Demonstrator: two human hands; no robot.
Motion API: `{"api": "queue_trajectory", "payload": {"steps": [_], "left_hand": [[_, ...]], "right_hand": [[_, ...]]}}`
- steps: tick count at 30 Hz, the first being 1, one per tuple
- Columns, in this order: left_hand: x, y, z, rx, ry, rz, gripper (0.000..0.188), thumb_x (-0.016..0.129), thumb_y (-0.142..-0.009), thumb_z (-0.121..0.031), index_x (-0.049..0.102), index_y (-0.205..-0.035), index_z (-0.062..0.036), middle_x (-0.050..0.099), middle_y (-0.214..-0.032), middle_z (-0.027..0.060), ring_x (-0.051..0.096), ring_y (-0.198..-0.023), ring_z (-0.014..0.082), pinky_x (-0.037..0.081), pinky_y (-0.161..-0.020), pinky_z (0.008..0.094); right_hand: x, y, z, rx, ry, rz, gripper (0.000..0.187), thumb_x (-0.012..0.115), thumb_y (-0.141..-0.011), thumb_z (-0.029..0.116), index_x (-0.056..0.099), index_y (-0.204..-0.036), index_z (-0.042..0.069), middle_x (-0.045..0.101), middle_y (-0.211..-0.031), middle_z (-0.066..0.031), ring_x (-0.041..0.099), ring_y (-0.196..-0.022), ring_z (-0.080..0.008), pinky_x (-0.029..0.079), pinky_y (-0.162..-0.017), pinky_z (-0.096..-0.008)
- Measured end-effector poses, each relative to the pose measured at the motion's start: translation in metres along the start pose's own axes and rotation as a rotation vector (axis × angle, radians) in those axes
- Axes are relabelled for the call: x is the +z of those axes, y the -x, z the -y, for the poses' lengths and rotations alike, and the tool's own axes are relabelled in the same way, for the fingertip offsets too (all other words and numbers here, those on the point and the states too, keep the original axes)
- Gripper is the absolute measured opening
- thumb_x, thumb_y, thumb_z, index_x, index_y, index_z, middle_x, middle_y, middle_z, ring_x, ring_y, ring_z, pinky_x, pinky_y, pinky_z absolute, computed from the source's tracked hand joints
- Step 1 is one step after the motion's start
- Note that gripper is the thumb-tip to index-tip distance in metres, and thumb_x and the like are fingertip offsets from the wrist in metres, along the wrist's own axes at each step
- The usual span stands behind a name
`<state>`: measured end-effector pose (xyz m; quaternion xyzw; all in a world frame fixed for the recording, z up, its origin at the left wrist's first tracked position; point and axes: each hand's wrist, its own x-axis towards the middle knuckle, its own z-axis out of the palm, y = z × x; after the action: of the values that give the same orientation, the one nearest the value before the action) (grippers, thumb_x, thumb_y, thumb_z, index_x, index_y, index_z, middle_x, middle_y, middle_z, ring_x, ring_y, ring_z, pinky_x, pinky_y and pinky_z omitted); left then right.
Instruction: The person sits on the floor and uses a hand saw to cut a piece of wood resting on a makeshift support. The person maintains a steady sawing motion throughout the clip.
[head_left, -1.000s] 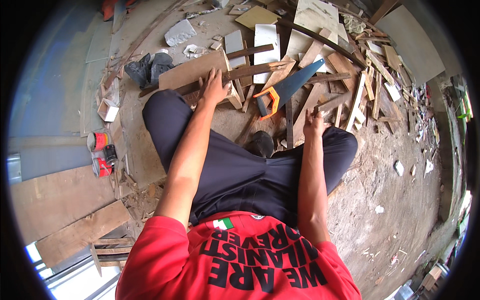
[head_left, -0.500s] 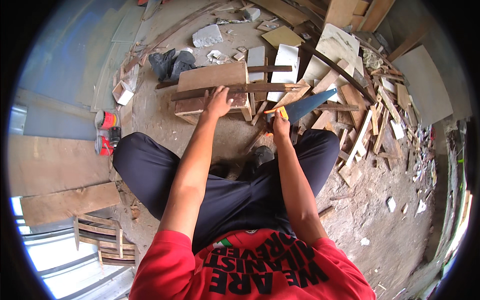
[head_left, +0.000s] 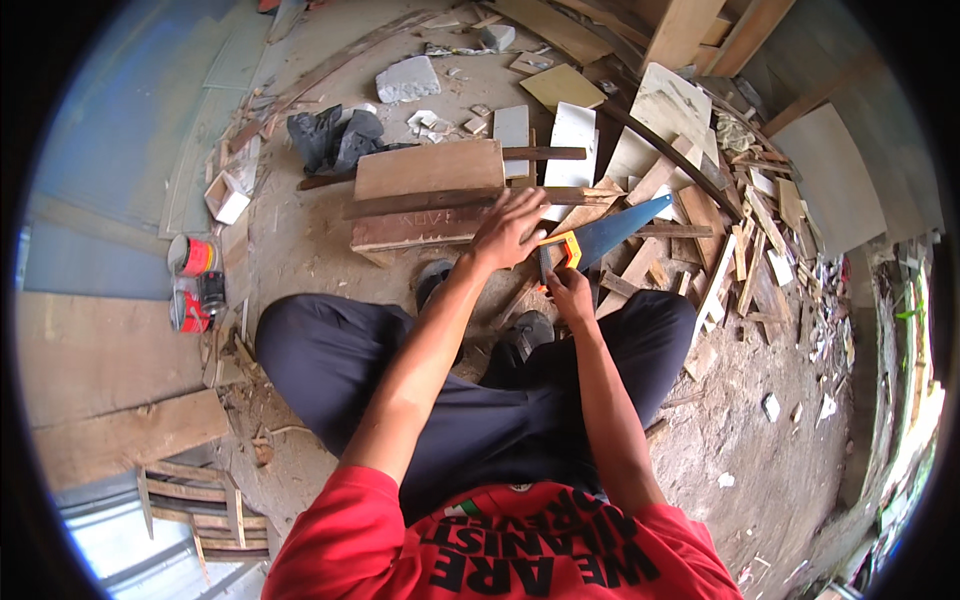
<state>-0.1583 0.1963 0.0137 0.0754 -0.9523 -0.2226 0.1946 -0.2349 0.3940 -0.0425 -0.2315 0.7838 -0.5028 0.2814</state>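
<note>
The left hand (head_left: 510, 228) lies spread, fingers flat, on a long dark wooden strip (head_left: 440, 202) that rests across a pale board (head_left: 428, 168) just above frame centre. The right hand (head_left: 568, 292) is curled around the orange-and-yellow handle of a handsaw (head_left: 600, 238), its blue blade angling toward the upper right over loose offcuts (head_left: 700, 210). This looks like the setup for a cut: stock pinned, saw gripped. The next move calls for bringing the teeth squarely onto the strip beside the holding fingers, keeping them clear of the blade
</note>
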Motion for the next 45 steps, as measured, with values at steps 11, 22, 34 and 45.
{"api": "queue_trajectory", "payload": {"steps": [11,22,34,45], "left_hand": [[0.011,-0.001,-0.005,0.090,-0.008,-0.013,0.036,0.069,-0.086,-0.031,0.068,-0.117,-0.0116,0.057,-0.139,0.0090,0.042,-0.138,0.0262,0.014,-0.119,0.0609],[-0.020,0.035,0.060,-0.337,-0.221,-0.307,0.052,0.063,-0.090,-0.046,0.060,-0.129,-0.0106,0.059,-0.127,0.0132,0.050,-0.122,0.0356,0.027,-0.113,0.0507],[0.002,0.031,0.027,-0.432,-0.476,-0.327,0.052,0.064,-0.090,-0.042,0.056,-0.132,-0.0123,0.057,-0.127,0.0056,0.049,-0.122,0.0272,0.016,-0.112,0.0653],[0.015,0.009,0.011,-0.409,-0.439,-0.355,0.043,0.060,-0.093,-0.039,0.057,-0.127,-0.0129,0.057,-0.120,0.0081,0.051,-0.115,0.0280,0.020,-0.111,0.0575]], "right_hand": [[-0.005,0.007,-0.015,0.222,0.137,0.151,0.043,0.070,-0.089,0.041,0.069,-0.089,-0.002,0.068,-0.076,-0.0067,0.063,-0.067,-0.0134,0.049,-0.060,-0.0306],[0.034,-0.062,-0.065,-0.097,0.549,0.005,0.081,0.076,-0.078,0.038,0.042,-0.126,-0.018,0.054,-0.127,-0.0351,0.055,-0.118,-0.0450,0.045,-0.101,-0.0452],[0.053,-0.088,-0.049,0.157,0.847,0.075,0.061,0.070,-0.084,0.031,0.047,-0.132,0.001,0.052,-0.130,-0.0196,0.052,-0.125,-0.0361,0.043,-0.100,-0.0522],[-0.011,-0.023,-0.004,-0.088,-0.328,-0.523,0.033,0.062,-0.092,0.022,0.047,-0.114,0.003,0.056,-0.074,-0.0041,0.054,-0.059,-0.0137,0.045,-0.054,-0.0296]]}}
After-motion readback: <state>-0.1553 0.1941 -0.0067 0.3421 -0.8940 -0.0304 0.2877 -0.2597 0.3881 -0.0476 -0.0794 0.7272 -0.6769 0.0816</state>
